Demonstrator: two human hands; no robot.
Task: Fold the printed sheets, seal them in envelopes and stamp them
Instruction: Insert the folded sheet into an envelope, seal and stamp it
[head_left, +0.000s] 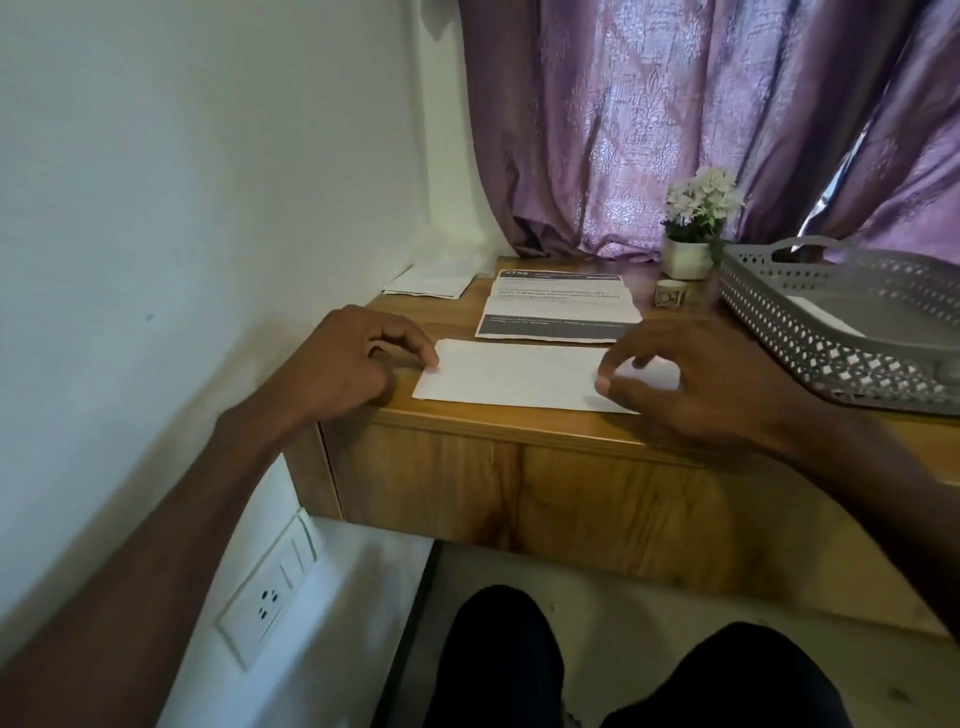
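Folded sheet (519, 375) flat at desk (519, 447) front edge, my left hand (348, 358) pinching its left end, my right hand (691, 384) fingers curled onto its right end, printed sheet (558, 306) just behind, tray (852, 332) right.

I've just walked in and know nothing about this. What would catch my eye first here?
Most likely the two hands at the near edge of the wooden desk: the left hand and right hand both have their fingers on a white folded sheet. Just behind it lies a printed sheet with dark bands. Farther back, a purple curtain hangs behind a small pot of white flowers, with a grey perforated tray on the right.
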